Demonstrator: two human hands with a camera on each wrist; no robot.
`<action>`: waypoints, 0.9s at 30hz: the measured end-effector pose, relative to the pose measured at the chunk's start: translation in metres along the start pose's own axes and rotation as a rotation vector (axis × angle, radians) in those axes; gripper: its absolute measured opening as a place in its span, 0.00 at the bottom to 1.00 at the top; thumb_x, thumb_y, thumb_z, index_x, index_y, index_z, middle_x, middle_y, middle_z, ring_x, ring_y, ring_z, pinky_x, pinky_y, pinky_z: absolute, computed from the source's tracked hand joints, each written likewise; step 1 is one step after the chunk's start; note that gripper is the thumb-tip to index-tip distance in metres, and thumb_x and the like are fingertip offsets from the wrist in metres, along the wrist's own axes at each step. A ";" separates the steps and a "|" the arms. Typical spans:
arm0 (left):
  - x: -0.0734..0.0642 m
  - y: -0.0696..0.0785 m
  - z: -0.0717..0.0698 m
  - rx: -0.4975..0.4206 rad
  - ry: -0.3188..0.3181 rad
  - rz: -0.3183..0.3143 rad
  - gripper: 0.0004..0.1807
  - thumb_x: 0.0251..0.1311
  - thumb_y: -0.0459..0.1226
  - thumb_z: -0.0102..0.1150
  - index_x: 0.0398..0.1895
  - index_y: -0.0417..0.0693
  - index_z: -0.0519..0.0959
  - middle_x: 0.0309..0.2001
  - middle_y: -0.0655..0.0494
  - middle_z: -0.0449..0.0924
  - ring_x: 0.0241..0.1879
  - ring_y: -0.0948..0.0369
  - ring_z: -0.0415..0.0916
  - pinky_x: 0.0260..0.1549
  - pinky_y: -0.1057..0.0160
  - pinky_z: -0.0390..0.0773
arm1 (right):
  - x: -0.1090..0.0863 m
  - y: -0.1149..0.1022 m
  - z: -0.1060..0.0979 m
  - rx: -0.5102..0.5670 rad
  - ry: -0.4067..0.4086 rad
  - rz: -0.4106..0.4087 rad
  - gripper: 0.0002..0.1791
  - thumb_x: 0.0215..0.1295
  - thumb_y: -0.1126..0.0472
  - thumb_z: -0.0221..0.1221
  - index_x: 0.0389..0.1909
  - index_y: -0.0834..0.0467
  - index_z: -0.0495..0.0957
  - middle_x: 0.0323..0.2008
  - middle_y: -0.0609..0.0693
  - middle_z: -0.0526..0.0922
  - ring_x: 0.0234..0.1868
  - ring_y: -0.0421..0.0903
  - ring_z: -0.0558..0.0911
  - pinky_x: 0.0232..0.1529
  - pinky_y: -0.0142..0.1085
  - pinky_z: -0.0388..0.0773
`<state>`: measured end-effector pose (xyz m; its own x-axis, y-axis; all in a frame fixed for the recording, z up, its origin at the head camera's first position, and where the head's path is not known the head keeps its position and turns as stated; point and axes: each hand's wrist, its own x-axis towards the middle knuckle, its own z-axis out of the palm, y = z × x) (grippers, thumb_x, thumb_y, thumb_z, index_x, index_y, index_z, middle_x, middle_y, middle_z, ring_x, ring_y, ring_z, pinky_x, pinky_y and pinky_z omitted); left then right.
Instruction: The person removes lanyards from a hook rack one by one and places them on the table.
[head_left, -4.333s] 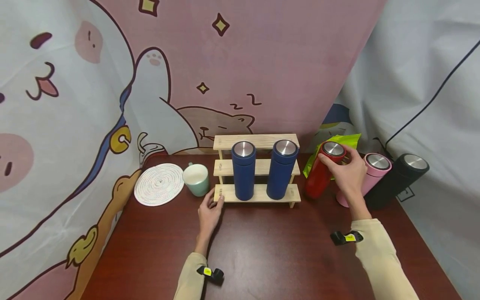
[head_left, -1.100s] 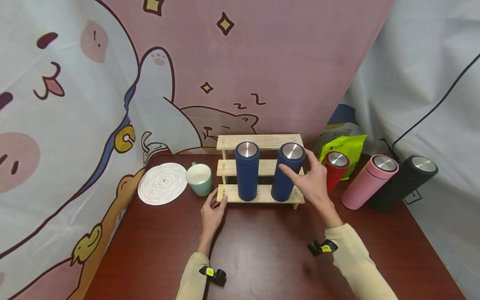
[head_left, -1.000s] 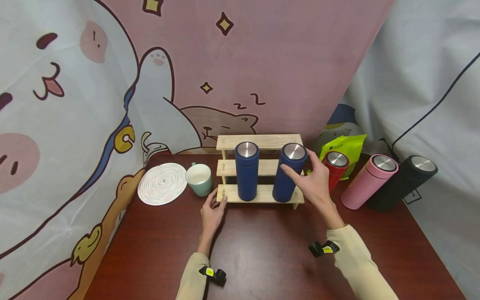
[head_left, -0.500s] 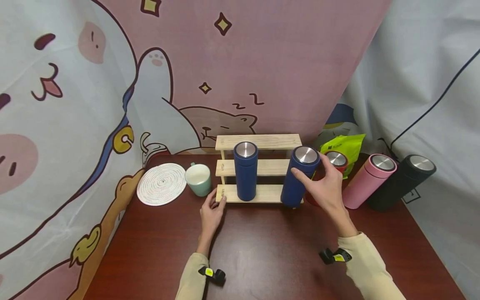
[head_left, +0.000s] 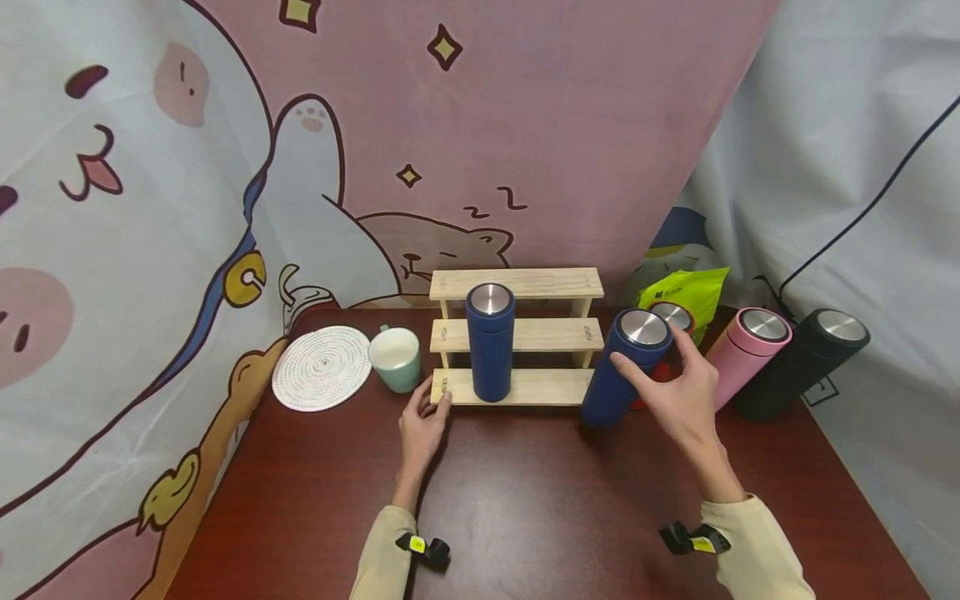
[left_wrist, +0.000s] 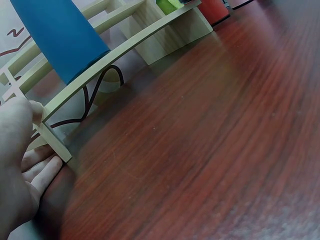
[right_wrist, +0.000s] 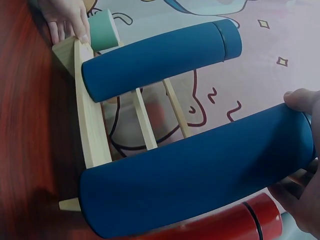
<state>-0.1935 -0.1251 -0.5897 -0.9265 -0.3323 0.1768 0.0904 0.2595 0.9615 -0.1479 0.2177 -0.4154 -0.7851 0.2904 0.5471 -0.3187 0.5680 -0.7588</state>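
My right hand (head_left: 681,398) grips a blue thermos flask (head_left: 609,385) near its steel lid, with the thumb on one side and fingers on the other. That flask is tilted, just off the right end of the three-tier wooden rack (head_left: 543,387), in front of a mostly hidden red flask (head_left: 672,315). Another blue flask (head_left: 491,354) stands upright on the rack's lowest shelf. My left hand (head_left: 422,423) holds the left end of that shelf. In the left wrist view, the left thumb lies on top of the shelf (left_wrist: 120,52) and the fingers are by its side support.
Right of the held flask stand a pink flask (head_left: 750,350) and a black flask (head_left: 810,362), with a bright green packet (head_left: 697,292) behind. A pale green mug (head_left: 395,358) and a round white woven mat (head_left: 322,368) lie left of the rack, on the dark red table (head_left: 510,517).
The red flask was set down behind on the right and released. My right hand then took the right blue flask and moved it right, off the lowest shelf. My left hand has stayed put.
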 end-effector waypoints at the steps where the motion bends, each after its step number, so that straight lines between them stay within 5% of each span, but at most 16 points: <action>1: 0.000 0.000 0.000 -0.001 -0.001 0.000 0.26 0.62 0.43 0.70 0.64 0.54 0.80 0.45 0.44 0.89 0.43 0.52 0.86 0.48 0.50 0.86 | -0.001 0.001 -0.002 0.007 0.002 0.001 0.38 0.48 0.63 0.79 0.64 0.55 0.78 0.50 0.53 0.86 0.47 0.28 0.77 0.48 0.19 0.71; 8: 0.000 -0.001 0.001 -0.003 -0.010 -0.005 0.26 0.62 0.44 0.71 0.64 0.56 0.80 0.46 0.44 0.88 0.44 0.52 0.86 0.48 0.51 0.86 | -0.010 0.004 -0.020 -0.011 0.026 0.056 0.38 0.47 0.66 0.78 0.64 0.53 0.78 0.48 0.32 0.80 0.43 0.29 0.78 0.41 0.13 0.74; 14: 0.000 -0.001 0.000 -0.006 -0.003 -0.008 0.26 0.62 0.44 0.71 0.64 0.56 0.80 0.45 0.44 0.89 0.43 0.52 0.86 0.49 0.50 0.86 | -0.014 0.006 -0.036 -0.063 0.039 0.077 0.36 0.50 0.62 0.78 0.63 0.53 0.79 0.50 0.33 0.82 0.49 0.26 0.78 0.46 0.11 0.73; 20: 0.001 -0.001 0.000 -0.003 -0.003 -0.017 0.26 0.62 0.44 0.71 0.64 0.57 0.80 0.47 0.44 0.88 0.45 0.52 0.86 0.49 0.49 0.85 | -0.018 0.015 -0.049 -0.102 0.070 0.072 0.35 0.50 0.61 0.77 0.63 0.51 0.79 0.46 0.20 0.77 0.44 0.27 0.78 0.40 0.13 0.72; 24: 0.001 -0.001 0.000 -0.003 -0.001 -0.014 0.26 0.62 0.44 0.71 0.64 0.56 0.80 0.47 0.44 0.88 0.46 0.52 0.86 0.49 0.51 0.86 | -0.021 0.023 -0.058 -0.127 0.079 0.097 0.37 0.52 0.61 0.77 0.65 0.46 0.78 0.47 0.22 0.78 0.43 0.26 0.77 0.40 0.13 0.72; 27: 0.001 -0.001 0.000 -0.007 -0.001 -0.010 0.26 0.62 0.43 0.71 0.64 0.56 0.80 0.47 0.45 0.88 0.47 0.53 0.86 0.49 0.52 0.86 | -0.022 0.029 -0.065 -0.157 0.095 0.139 0.38 0.52 0.60 0.77 0.66 0.44 0.77 0.51 0.33 0.83 0.46 0.22 0.76 0.46 0.13 0.71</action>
<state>-0.1943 -0.1252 -0.5903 -0.9277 -0.3339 0.1671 0.0840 0.2494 0.9647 -0.1050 0.2772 -0.4264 -0.7600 0.4413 0.4772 -0.1182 0.6281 -0.7691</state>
